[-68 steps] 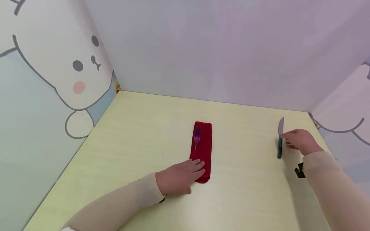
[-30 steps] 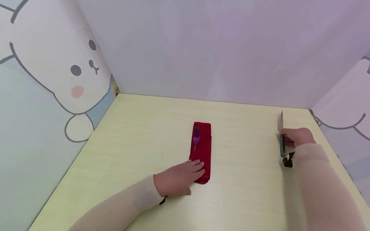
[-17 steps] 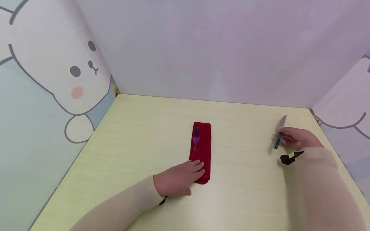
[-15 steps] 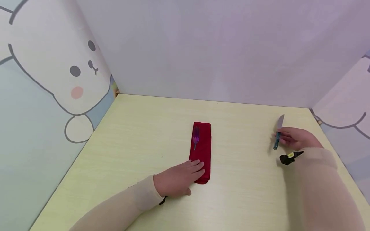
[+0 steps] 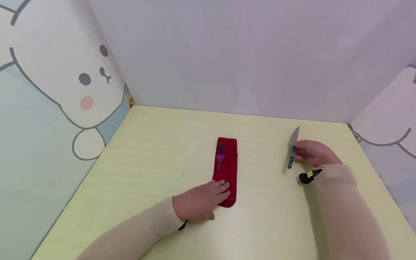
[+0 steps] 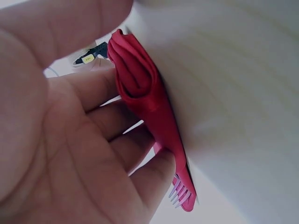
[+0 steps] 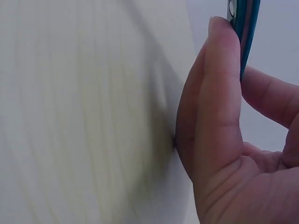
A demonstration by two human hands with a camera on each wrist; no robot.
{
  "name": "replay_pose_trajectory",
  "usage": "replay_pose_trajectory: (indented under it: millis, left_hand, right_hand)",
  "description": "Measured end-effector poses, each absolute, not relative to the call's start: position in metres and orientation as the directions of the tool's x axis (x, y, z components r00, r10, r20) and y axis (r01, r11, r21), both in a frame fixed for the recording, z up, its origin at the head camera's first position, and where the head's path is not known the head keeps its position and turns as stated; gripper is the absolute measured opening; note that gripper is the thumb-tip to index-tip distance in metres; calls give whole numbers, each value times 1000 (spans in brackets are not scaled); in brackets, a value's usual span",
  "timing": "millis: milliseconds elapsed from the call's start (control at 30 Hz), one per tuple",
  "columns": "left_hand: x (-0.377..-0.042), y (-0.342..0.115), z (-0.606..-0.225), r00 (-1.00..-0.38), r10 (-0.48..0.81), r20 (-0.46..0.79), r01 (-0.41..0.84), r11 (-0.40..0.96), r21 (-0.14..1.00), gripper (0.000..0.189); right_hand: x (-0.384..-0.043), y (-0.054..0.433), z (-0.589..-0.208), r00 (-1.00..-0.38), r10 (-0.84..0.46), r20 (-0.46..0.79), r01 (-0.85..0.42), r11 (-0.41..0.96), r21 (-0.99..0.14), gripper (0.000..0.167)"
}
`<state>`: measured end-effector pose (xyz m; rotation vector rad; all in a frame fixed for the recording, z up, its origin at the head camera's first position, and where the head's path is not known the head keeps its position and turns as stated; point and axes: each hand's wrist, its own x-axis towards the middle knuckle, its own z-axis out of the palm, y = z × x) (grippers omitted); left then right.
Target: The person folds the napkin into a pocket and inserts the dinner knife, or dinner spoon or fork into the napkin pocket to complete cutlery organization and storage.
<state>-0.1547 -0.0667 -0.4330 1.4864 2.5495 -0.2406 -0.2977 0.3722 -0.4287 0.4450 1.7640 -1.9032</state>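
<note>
A folded red cloth napkin [image 5: 231, 166] lies lengthwise on the table, with a small purplish metal fork [image 5: 220, 156] on its far left part. My left hand [image 5: 200, 200] rests its extended fingers on the near end of the napkin. In the left wrist view the rolled folds of the napkin [image 6: 163, 121] show beside the fingers, and the fork's tines [image 6: 180, 192] stick out beyond. My right hand [image 5: 315, 152] pinches a knife [image 5: 291, 157] between thumb and fingers, blade pointing away. Only the teal handle [image 7: 250, 32] appears in the right wrist view; the blade is out of frame.
The pale wooden table [image 5: 156, 144] is bounded by a plain lilac wall [image 5: 227, 65] at the back. Cartoon-printed panels [image 5: 58, 83] stand at the sides. A black wrist device [image 5: 307, 177] hangs under the right sleeve.
My right hand took hold of the knife, lifted it from the right side of the table and carried it leftward toward the napkin. The left hand, napkin and fork stayed in place.
</note>
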Motion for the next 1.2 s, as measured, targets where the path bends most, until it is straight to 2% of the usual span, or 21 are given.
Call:
replay_pose_trajectory:
  millis: [267, 400, 533, 800, 1200]
  left_hand:
    - [-153, -67, -433, -489, 840, -236, 868, 494, -42, 76]
    - [-153, -68, -433, -494, 836, -240, 865, 500, -39, 77]
    - [-152, -67, -432, -498, 831, -249, 861, 508, -28, 77]
    - [-153, -67, -430, -501, 827, -253, 856, 516, -7, 79]
    - [-155, -67, -432, -496, 835, -239, 860, 511, 1, 79]
  right_hand:
    - [-304, 327, -433, -874, -147, -464, 449, 122, -885, 29]
    - [-306, 298, -427, -892, -172, -418, 390, 175, -904, 28]
    - [-309, 272, -424, -902, -200, -383, 351, 180, -919, 24]
    - [-318, 228, -429, -902, -254, -349, 322, 144, -936, 26]
    - [-354, 194, -439, -915, -199, -351, 328, 141, -934, 24]
